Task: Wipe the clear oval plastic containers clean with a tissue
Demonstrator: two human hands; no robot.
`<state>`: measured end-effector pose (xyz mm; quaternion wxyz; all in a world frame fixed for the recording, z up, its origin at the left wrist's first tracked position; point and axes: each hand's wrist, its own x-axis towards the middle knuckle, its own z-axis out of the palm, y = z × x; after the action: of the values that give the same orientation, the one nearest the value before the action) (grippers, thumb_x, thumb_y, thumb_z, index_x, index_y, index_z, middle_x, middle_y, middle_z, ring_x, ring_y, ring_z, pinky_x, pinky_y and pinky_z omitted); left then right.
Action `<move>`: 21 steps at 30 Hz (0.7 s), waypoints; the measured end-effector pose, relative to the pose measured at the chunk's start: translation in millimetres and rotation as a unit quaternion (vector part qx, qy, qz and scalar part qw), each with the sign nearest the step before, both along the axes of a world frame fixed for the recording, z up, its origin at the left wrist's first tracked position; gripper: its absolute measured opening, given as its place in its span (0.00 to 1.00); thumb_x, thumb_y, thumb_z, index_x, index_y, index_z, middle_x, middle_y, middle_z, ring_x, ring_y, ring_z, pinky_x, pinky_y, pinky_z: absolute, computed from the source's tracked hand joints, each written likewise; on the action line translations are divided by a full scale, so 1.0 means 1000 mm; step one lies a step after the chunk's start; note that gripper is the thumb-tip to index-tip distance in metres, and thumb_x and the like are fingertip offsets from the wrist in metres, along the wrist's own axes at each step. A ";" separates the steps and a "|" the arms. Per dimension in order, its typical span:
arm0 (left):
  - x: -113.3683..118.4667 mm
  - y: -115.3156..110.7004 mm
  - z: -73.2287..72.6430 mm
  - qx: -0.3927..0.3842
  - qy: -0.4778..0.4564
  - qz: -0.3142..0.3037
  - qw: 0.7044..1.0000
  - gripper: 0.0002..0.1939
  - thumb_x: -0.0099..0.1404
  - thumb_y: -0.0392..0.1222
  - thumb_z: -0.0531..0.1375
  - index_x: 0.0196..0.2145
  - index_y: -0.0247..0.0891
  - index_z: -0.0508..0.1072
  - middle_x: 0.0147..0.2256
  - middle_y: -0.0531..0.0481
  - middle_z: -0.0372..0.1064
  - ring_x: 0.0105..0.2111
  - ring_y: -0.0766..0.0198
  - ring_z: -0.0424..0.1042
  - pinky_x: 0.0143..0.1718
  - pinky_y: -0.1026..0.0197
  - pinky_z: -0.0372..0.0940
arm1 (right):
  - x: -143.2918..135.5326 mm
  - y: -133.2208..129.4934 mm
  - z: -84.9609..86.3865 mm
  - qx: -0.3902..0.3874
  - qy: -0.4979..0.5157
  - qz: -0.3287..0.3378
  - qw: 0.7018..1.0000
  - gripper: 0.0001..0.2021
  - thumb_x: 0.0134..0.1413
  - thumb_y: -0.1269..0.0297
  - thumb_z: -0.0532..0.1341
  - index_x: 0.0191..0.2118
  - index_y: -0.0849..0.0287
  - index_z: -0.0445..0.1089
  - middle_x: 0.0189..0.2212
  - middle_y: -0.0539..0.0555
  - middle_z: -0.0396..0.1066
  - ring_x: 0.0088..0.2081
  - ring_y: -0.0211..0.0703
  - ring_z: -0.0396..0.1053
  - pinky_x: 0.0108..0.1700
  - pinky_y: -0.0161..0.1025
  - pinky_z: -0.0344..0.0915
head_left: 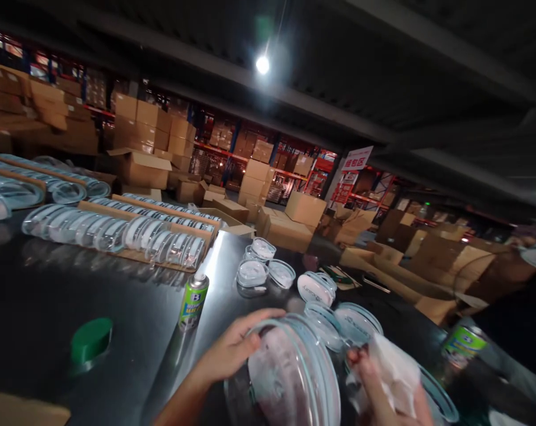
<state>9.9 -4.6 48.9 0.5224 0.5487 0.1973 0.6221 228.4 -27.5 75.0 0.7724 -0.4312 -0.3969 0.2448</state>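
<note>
At the bottom centre of the frame we have a large clear bag, its round face tipped toward us. Our left hand grips its upper left edge, thumb over the near face. Our right hand, at the lower right, has a crumpled white cloth bunched in its fingers, just apart from that bag.

We judge this bag to be partway through handling, as it is in hand. Smaller loose bags lie on the dark table above it, while rows of bags stand neatly at the left. The rows look sorted, but we cannot tell which bags are done and which are left. A spray can stands upright left of centre.
</note>
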 end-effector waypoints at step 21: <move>0.001 -0.028 0.014 0.223 0.425 0.029 0.877 0.37 0.57 0.59 0.63 0.62 0.52 0.61 0.52 0.45 0.68 0.51 0.50 0.66 0.53 0.55 0.59 | 0.037 -0.017 0.038 0.043 -0.493 0.273 0.825 0.11 0.52 0.65 0.61 0.42 0.52 0.76 0.43 0.57 0.75 0.40 0.48 0.74 0.40 0.38 0.71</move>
<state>10.5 -32.2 63.2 0.2342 0.8563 0.2718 0.3717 265.0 -44.7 113.5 0.3932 -0.3344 -0.8367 0.1829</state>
